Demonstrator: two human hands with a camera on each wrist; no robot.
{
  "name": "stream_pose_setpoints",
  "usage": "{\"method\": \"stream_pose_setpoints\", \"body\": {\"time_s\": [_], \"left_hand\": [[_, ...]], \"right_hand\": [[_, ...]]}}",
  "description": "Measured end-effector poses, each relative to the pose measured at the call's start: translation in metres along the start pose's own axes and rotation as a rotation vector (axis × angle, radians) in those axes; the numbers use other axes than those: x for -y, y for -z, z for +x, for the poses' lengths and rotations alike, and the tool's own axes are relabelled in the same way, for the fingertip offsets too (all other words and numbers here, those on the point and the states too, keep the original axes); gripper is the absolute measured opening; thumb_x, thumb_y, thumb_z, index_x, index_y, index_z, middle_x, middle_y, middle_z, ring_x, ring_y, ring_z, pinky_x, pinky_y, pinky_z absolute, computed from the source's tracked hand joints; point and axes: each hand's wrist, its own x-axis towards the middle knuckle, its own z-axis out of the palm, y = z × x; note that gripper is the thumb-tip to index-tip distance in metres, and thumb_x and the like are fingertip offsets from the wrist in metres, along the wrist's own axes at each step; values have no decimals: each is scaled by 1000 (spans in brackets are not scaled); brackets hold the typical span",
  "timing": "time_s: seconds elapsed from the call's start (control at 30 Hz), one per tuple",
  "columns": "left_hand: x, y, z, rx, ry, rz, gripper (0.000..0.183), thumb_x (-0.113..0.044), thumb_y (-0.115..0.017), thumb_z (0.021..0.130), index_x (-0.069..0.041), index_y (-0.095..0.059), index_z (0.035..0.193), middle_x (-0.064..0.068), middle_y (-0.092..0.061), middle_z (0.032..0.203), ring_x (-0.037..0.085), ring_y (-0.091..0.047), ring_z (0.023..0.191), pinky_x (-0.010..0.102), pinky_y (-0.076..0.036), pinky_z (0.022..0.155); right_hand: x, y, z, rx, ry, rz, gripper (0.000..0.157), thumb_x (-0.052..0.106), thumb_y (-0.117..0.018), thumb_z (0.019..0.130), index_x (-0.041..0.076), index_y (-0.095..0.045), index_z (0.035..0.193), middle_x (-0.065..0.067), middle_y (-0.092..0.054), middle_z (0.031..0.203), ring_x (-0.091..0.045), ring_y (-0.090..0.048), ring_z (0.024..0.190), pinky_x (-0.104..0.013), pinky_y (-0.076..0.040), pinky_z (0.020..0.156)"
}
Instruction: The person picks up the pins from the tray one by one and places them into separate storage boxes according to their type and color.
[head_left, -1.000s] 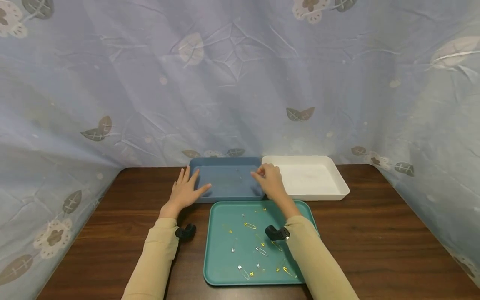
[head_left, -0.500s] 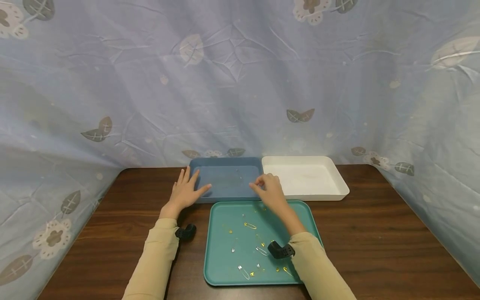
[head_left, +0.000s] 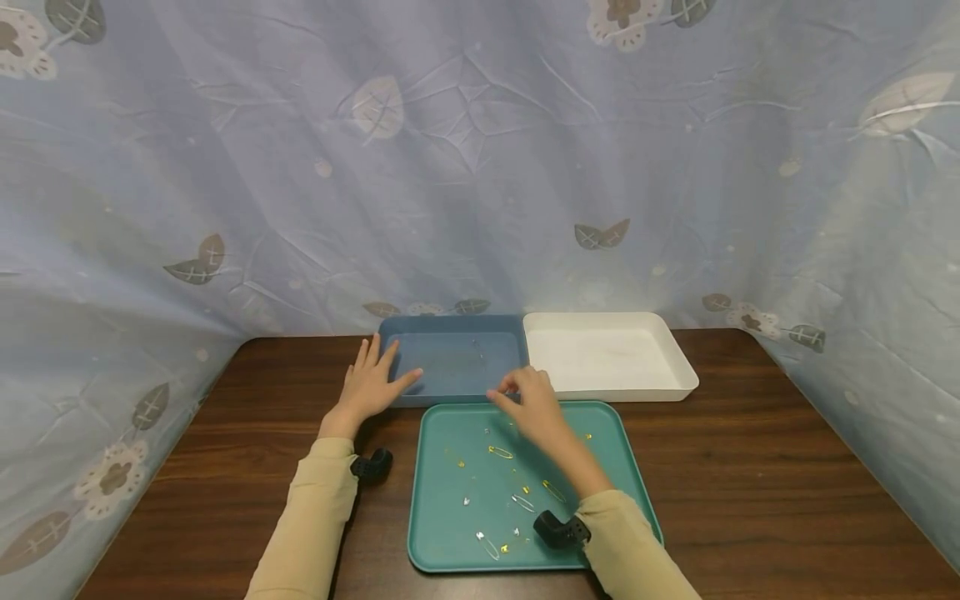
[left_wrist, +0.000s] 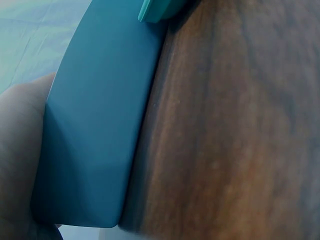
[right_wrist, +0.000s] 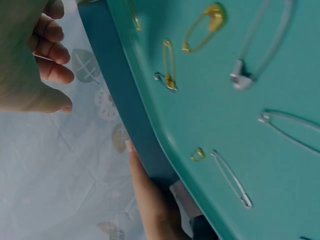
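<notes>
My left hand (head_left: 366, 387) rests with spread fingers at the left rim of a blue tray (head_left: 450, 400); its wrist view shows part of the hand (left_wrist: 17, 160) along the tray's outer wall (left_wrist: 95, 130). My right hand (head_left: 536, 407) hovers where the blue tray's front right corner meets a green tray (head_left: 442, 562). Its fingers bend loosely in the right wrist view, with thumb (right_wrist: 52, 102) and index finger apart and nothing visible between them. Gold and silver safety pins lie scattered on the green tray, among them a gold safety pin (right_wrist: 205, 27) and a silver safety pin (right_wrist: 232, 180).
Beside the blue tray stands a white tray (head_left: 686, 379). Tiny silver pieces (head_left: 481, 355) lie inside the blue one. All three trays sit on a dark wooden table (head_left: 765, 467), with a patterned fabric curtain (head_left: 465, 183) behind and at both sides.
My right hand has come back toward me and slightly left, from the border of the blue and white trays to the green tray's far edge. The left hand stays put.
</notes>
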Motion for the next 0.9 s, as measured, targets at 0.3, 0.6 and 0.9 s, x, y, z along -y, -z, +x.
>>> {"method": "stream_pose_setpoints", "body": {"time_s": [0.3, 0.6, 0.9], "left_hand": [[-2, 1, 0, -2, -4, -6, 89, -65, -49, 92, -12, -20, 157, 22, 0, 164, 44, 3, 150, 73, -11, 112], [-2, 0, 0, 6, -1, -5, 88, -65, -49, 92, -12, -19, 157, 22, 1, 164, 43, 4, 151, 73, -11, 112], [-2, 1, 1, 12, 5, 5, 89, -66, -48, 92, -13, -18, 157, 21, 1, 164, 43, 4, 151, 72, -12, 112]], "right_hand": [[1, -8, -11, 53, 16, -7, 20, 31, -71, 89, 12, -65, 87, -3, -58, 89, -16, -47, 85, -32, -42, 75], [2, -11, -17, 176, 6, -112, 25, 36, -72, 88, 16, -61, 78, -1, -52, 85, -17, -40, 79, -32, -37, 70], [-1, -11, -20, 293, 18, -182, 28, 38, -77, 82, 15, -62, 76, 0, -53, 84, -16, -40, 78, -31, -38, 69]]}}
